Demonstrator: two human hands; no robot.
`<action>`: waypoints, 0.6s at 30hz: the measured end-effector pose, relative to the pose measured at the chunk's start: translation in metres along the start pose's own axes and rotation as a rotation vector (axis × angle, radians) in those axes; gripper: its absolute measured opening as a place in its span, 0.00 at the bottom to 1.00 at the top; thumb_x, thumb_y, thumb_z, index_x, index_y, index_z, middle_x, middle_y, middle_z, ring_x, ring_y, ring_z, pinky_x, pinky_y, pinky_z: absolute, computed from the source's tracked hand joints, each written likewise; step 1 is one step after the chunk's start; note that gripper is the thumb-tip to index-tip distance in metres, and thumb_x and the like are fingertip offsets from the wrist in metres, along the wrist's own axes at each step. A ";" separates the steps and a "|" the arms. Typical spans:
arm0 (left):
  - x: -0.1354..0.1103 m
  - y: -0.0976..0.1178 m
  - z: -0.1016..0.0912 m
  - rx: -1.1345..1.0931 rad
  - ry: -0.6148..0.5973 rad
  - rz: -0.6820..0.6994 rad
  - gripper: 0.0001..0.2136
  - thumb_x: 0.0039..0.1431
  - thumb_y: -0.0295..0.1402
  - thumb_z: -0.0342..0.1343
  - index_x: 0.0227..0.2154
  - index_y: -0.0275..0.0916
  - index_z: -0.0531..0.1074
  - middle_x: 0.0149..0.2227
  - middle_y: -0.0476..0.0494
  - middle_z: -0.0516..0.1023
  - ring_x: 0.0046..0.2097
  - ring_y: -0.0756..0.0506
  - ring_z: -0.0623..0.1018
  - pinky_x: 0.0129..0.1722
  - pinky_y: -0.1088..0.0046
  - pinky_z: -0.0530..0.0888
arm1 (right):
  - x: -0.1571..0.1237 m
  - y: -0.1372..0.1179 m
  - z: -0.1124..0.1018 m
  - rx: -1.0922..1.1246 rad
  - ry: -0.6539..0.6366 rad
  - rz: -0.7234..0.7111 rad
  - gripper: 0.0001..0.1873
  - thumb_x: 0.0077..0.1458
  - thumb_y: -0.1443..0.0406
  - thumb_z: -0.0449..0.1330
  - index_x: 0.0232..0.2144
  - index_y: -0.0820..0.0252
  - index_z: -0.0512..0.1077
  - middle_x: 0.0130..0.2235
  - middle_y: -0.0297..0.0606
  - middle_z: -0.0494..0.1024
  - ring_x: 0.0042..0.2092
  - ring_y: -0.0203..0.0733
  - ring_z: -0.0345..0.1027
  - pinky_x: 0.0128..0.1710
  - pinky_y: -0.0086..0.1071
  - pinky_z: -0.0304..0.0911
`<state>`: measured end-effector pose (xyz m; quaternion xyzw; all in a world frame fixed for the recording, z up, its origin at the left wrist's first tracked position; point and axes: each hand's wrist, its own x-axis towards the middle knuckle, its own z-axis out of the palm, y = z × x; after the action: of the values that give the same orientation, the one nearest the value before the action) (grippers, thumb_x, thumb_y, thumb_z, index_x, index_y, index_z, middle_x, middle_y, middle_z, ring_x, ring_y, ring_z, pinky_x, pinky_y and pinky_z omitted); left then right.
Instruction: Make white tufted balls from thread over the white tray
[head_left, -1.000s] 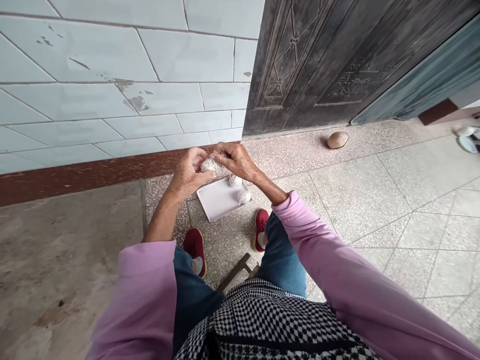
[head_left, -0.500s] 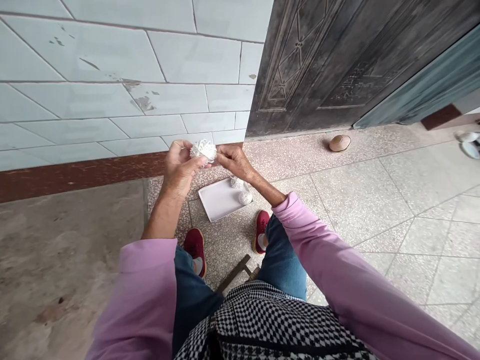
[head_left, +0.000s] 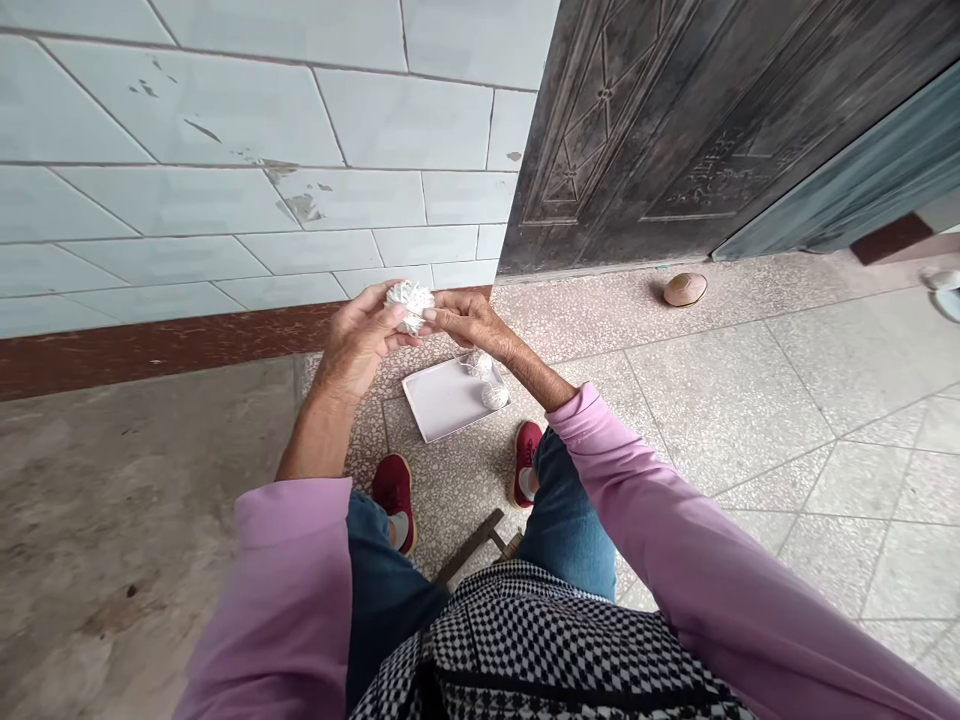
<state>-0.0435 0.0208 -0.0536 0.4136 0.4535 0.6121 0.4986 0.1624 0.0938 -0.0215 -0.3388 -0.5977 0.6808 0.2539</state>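
Note:
A small white ball of wound thread (head_left: 409, 303) is held up between both hands, above the floor. My left hand (head_left: 358, 340) cups it from the left with fingers curled round it. My right hand (head_left: 470, 322) pinches its right side with thumb and fingertips. Below the hands a white rectangular tray (head_left: 442, 400) lies on the floor, with two more white thread balls (head_left: 486, 380) at its right end. A thin thread seems to run from my right hand down toward them.
My red shoes (head_left: 394, 495) rest on the speckled floor either side of a wooden stool leg (head_left: 472, 545). A tiled wall with a dark red skirting stands ahead. A dark metal door (head_left: 675, 120) is at right, with a round tan object (head_left: 684, 289) at its foot.
The hands rose from over the tray, and the ball came into full view between the fingertips. In the last half second the left fingers closed further round it.

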 end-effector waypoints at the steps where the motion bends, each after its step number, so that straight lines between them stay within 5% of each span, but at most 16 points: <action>1: 0.000 -0.001 0.000 -0.011 0.007 -0.002 0.32 0.57 0.57 0.89 0.55 0.43 0.87 0.51 0.33 0.95 0.43 0.35 0.94 0.37 0.60 0.93 | 0.001 0.002 -0.002 -0.021 0.005 0.003 0.23 0.81 0.50 0.83 0.40 0.57 0.82 0.32 0.34 0.84 0.29 0.36 0.59 0.31 0.36 0.60; 5: 0.005 -0.009 0.000 -0.063 0.103 0.008 0.35 0.49 0.55 0.94 0.53 0.44 0.86 0.51 0.36 0.95 0.43 0.37 0.95 0.40 0.61 0.95 | 0.005 0.018 -0.007 -0.109 0.009 -0.041 0.22 0.87 0.50 0.75 0.42 0.58 0.82 0.27 0.28 0.75 0.30 0.37 0.56 0.33 0.37 0.53; 9: 0.013 -0.017 -0.006 -0.040 0.159 0.029 0.35 0.54 0.61 0.91 0.53 0.47 0.84 0.48 0.37 0.95 0.44 0.34 0.96 0.37 0.62 0.93 | 0.003 0.027 -0.003 -0.302 -0.027 -0.179 0.17 0.87 0.57 0.71 0.40 0.56 0.80 0.29 0.28 0.72 0.35 0.41 0.62 0.39 0.36 0.58; 18: 0.014 -0.021 -0.009 0.101 0.207 0.047 0.31 0.47 0.50 0.93 0.47 0.46 0.84 0.44 0.42 0.93 0.33 0.45 0.86 0.21 0.76 0.74 | -0.015 -0.002 0.006 -0.418 -0.028 -0.178 0.24 0.86 0.57 0.73 0.32 0.53 0.78 0.32 0.34 0.73 0.39 0.46 0.68 0.44 0.40 0.66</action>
<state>-0.0496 0.0351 -0.0752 0.3834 0.5230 0.6392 0.4133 0.1678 0.0787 -0.0171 -0.3206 -0.7566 0.5219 0.2289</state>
